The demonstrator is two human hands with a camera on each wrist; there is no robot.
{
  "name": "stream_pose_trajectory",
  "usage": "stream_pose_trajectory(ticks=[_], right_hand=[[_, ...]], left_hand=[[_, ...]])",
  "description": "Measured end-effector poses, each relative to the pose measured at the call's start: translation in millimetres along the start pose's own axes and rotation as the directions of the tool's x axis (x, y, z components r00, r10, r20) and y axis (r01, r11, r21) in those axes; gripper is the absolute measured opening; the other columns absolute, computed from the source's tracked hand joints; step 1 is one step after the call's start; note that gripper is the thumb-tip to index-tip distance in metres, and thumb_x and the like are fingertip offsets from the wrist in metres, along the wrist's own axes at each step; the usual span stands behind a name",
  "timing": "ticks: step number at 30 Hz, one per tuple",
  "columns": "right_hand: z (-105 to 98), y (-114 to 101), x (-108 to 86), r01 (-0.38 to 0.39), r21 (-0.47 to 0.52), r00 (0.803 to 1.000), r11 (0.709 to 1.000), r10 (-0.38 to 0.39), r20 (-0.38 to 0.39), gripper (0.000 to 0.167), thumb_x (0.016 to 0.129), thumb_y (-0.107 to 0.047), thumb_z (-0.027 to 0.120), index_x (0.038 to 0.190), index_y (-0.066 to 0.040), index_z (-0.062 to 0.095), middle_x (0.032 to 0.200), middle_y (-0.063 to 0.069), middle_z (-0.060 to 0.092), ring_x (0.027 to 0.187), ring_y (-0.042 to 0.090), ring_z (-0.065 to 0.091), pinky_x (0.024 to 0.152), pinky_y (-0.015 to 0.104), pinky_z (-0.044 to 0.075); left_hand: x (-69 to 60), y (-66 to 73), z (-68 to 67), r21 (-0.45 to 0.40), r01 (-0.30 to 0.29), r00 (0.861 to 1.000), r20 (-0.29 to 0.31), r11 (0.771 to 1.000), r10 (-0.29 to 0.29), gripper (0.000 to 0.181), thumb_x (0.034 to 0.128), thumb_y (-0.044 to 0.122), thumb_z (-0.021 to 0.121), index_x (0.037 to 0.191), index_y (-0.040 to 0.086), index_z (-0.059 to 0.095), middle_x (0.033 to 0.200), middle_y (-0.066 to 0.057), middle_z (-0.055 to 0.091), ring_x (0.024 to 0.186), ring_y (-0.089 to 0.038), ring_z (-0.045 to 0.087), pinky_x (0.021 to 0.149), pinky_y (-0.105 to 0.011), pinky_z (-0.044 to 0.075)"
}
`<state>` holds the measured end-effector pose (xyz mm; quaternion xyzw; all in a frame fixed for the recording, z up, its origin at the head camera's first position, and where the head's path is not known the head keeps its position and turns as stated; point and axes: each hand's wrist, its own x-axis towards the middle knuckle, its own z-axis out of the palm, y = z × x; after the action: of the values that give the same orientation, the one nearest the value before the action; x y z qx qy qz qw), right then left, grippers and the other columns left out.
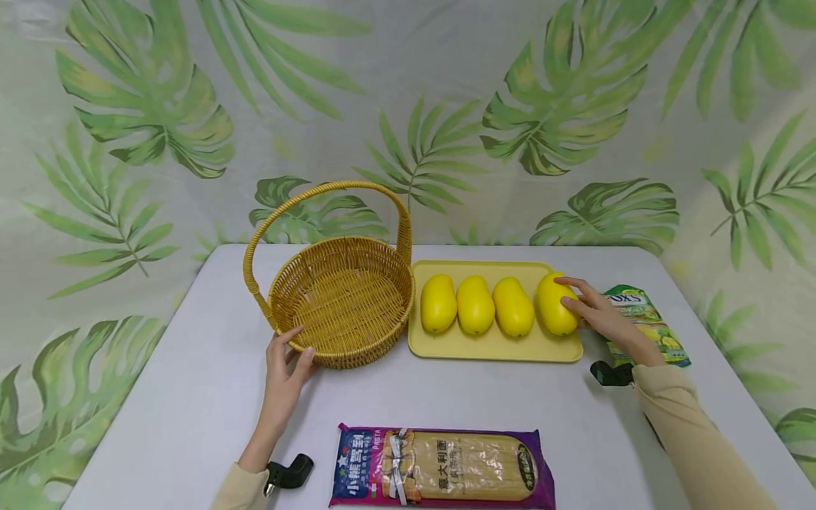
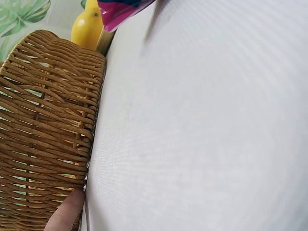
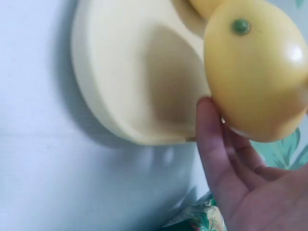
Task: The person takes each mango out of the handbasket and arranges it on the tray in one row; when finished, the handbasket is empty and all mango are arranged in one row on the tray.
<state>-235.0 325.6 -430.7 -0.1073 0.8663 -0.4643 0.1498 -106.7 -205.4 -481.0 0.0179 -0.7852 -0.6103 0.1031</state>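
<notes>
In the head view my right hand [image 1: 602,312] grips a yellow mango [image 1: 557,304] at the right end of the pale yellow tray [image 1: 497,348]. The right wrist view shows this mango [image 3: 255,72] with its green stem nub, held by thumb and fingers and casting a shadow on the tray. Three more mangoes [image 1: 475,305] lie in a row to its left. My left hand [image 1: 287,365] holds the near-left rim of a brown wicker basket [image 1: 347,350] with a tall handle, which has nothing inside. One finger shows against the basket's weave [image 2: 43,120] in the left wrist view.
A purple and blue pasta packet [image 1: 443,467] lies at the table's front. Beyond my right hand, a green packet [image 1: 650,322] lies partly hidden by the forearm. A leaf-patterned cloth [image 1: 421,142] hangs behind the white table [image 1: 204,361].
</notes>
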Motion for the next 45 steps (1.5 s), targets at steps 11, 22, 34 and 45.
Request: stream_pose_trajectory(ticks=[11,22,34,45], right_hand=[[10,-6,1.8,0.005,-0.157,1.0,0.988,-0.005,0.005,0.058,0.101,-0.038,0.045,0.149,-0.01,0.028,0.139,0.031,0.033,0.116,0.044,0.041,0.082,0.045,0.047],[13,-11,1.1,-0.021,-0.236,0.999,0.972,0.013,-0.033,0.06,0.1,-0.043,0.045,0.148,-0.011,0.029,0.145,0.03,0.03,0.124,0.05,0.032,0.095,0.069,0.032],[11,-13,-8.8,0.012,-0.243,0.996,0.97,-0.032,-0.079,0.058,0.102,-0.038,0.043,0.148,-0.007,0.027,0.138,0.039,0.032,0.12,0.054,0.041,0.089,0.06,0.046],[6,-27,-18.5,0.08,-0.258,0.981,0.963,-0.121,-0.149,0.053,0.103,-0.028,0.044,0.149,-0.008,0.028,0.14,0.037,0.031,0.118,0.053,0.041,0.09,0.066,0.04]], left_hand=[[1.9,0.0,0.0,-0.02,-0.008,1.0,0.005,1.0,0.008,0.046,0.1012,0.023,0.049,0.142,0.008,0.034,0.154,-0.018,0.0,0.131,-0.046,0.026,0.09,-0.043,0.049],[2.1,4.5,-4.4,0.027,0.003,1.0,0.017,1.0,-0.004,0.048,0.1006,0.024,0.051,0.142,0.006,0.035,0.153,-0.02,0.006,0.131,-0.044,0.028,0.093,-0.045,0.048],[3.1,44.1,-24.1,0.06,0.124,0.98,0.152,0.99,-0.132,0.054,0.1016,0.027,0.049,0.146,0.005,0.029,0.154,-0.025,0.004,0.129,-0.048,0.033,0.094,-0.05,0.047],[-5.4,84.3,-43.2,0.268,0.092,0.96,0.232,0.959,-0.156,0.056,0.1009,0.033,0.049,0.146,0.006,0.031,0.152,-0.026,0.014,0.129,-0.048,0.035,0.095,-0.063,0.041]])
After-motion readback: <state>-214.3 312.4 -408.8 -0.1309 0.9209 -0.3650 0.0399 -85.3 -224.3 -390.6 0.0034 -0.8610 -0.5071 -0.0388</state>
